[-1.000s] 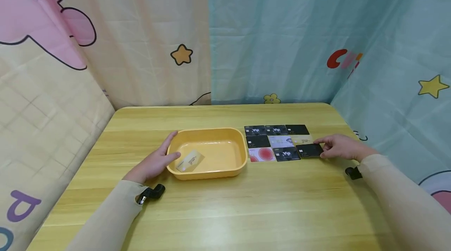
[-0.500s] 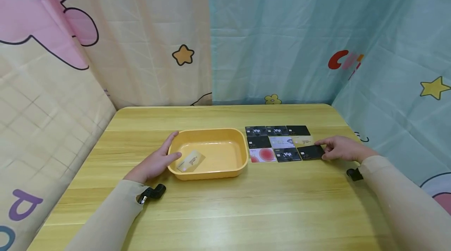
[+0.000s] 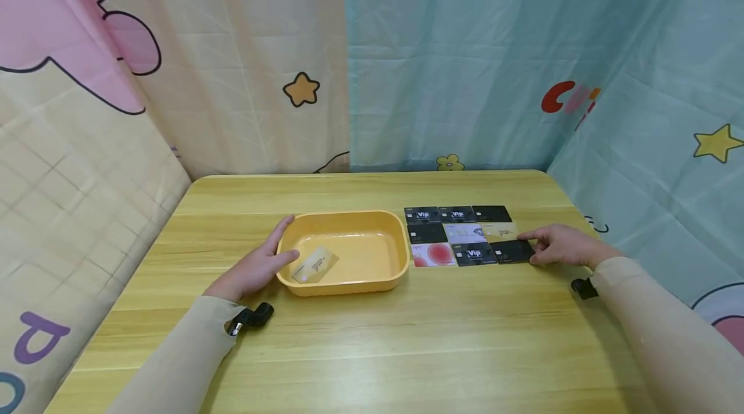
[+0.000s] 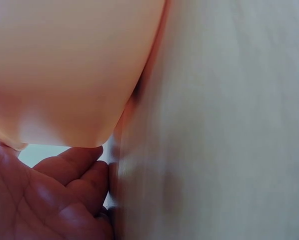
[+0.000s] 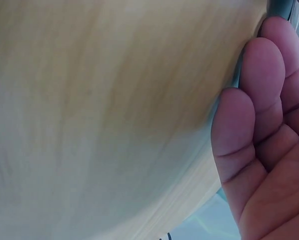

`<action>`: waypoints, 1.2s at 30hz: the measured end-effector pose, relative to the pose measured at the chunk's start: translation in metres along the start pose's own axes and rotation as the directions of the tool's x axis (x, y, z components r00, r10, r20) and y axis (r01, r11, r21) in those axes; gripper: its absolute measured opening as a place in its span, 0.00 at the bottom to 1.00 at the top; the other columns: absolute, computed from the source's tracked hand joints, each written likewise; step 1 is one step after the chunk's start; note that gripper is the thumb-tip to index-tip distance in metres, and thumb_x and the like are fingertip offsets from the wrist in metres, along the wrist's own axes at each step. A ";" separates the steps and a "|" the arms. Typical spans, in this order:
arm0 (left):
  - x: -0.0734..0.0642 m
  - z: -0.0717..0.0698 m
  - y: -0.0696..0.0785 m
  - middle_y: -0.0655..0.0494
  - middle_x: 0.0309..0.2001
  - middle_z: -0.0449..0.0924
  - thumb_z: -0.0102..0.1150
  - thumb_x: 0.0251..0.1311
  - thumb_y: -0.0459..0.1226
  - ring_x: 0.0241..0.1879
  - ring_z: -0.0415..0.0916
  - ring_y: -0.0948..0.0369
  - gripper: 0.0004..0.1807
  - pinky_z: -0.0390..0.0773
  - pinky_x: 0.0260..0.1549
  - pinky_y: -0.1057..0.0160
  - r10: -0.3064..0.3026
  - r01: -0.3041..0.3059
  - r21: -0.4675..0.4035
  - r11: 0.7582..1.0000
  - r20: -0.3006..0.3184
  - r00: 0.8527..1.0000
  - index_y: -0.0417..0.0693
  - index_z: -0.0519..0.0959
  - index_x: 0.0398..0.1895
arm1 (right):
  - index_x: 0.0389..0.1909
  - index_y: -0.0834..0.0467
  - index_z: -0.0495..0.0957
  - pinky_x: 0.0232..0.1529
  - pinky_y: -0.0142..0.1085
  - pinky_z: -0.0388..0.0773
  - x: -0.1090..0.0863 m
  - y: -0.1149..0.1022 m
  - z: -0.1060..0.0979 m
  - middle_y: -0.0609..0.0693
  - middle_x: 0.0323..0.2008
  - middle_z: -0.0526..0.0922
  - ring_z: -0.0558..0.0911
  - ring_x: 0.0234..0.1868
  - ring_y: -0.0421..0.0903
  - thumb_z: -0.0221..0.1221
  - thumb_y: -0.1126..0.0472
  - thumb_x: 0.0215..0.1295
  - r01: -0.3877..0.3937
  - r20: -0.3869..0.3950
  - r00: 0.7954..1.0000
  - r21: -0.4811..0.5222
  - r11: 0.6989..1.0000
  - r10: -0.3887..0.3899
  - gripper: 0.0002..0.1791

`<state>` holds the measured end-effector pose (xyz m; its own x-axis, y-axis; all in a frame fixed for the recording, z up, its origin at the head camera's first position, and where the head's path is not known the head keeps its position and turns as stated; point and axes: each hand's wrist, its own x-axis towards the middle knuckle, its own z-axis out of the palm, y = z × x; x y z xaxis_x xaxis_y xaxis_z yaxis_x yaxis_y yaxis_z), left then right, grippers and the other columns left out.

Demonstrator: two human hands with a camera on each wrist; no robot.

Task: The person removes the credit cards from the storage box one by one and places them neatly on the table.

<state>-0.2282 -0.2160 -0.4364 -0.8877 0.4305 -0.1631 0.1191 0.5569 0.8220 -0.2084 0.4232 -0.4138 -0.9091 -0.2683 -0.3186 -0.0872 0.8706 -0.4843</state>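
My left hand (image 3: 258, 267) holds the left end of a yellow plastic basin (image 3: 343, 289), thumb over the rim and fingers along the outer wall. In the left wrist view the curled fingers (image 4: 87, 185) lie beside the basin's side (image 4: 64, 75). Inside the basin a gold card (image 3: 316, 265) lies slanted near the thumb. On the right, my right hand (image 3: 566, 246) pinches the right end of a black VIP card (image 3: 510, 250) between thumb and index finger. The right wrist view shows its other fingers (image 5: 234, 125) curled at the tabletop; the card is hidden there.
The black card is the front right corner of a three-by-three block of cards: black VIP cards (image 3: 422, 215), a silver one (image 3: 463, 233), a gold one (image 3: 496, 230) and a pink-and-red one (image 3: 433, 254). Printed curtains (image 3: 442, 65) hang behind the wooden table (image 3: 372, 349).
Both hands keep their places, the left on the basin and the right at the black card. The view shifts only slightly, and the cards stay in their block.
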 end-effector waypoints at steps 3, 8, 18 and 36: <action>0.000 0.000 0.000 0.44 0.87 0.28 0.47 0.81 0.53 0.84 0.32 0.33 0.44 0.40 0.76 0.25 0.002 -0.002 -0.005 1.000 0.001 1.000 0.65 0.32 0.87 | 0.70 0.67 0.74 0.25 0.33 0.66 0.001 0.000 0.000 0.44 0.22 0.75 0.69 0.21 0.39 0.71 0.59 0.60 -0.010 0.003 1.000 -0.006 1.000 0.010 0.38; -0.001 0.000 0.000 0.46 0.87 0.27 0.47 0.82 0.51 0.84 0.30 0.35 0.44 0.38 0.77 0.26 0.004 -0.004 -0.027 1.000 -0.001 1.000 0.63 0.32 0.87 | 0.71 0.67 0.74 0.25 0.33 0.67 0.000 -0.001 0.001 0.44 0.22 0.77 0.70 0.21 0.39 0.71 0.60 0.60 -0.005 0.004 1.000 -0.012 1.000 0.005 0.37; -0.002 0.000 0.001 0.46 0.87 0.27 0.47 0.82 0.51 0.84 0.29 0.35 0.44 0.37 0.76 0.25 0.000 0.000 -0.037 0.999 0.001 1.000 0.66 0.32 0.87 | 0.70 0.64 0.76 0.25 0.33 0.67 0.000 -0.003 0.003 0.44 0.22 0.75 0.69 0.21 0.40 0.72 0.59 0.60 -0.006 0.007 1.000 -0.006 1.000 0.006 0.36; -0.003 0.001 -0.001 0.47 0.87 0.28 0.47 0.82 0.51 0.84 0.31 0.36 0.44 0.39 0.77 0.27 0.007 -0.007 -0.028 1.000 -0.008 1.000 0.66 0.32 0.87 | 0.71 0.64 0.75 0.25 0.33 0.66 -0.002 -0.005 0.004 0.44 0.21 0.74 0.68 0.21 0.40 0.72 0.58 0.62 -0.016 0.018 1.000 -0.015 1.000 0.016 0.37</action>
<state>-0.2252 -0.2168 -0.4376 -0.8906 0.4283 -0.1530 0.1128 0.5340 0.8379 -0.2047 0.4178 -0.4140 -0.9027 -0.2620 -0.3412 -0.0791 0.8807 -0.4671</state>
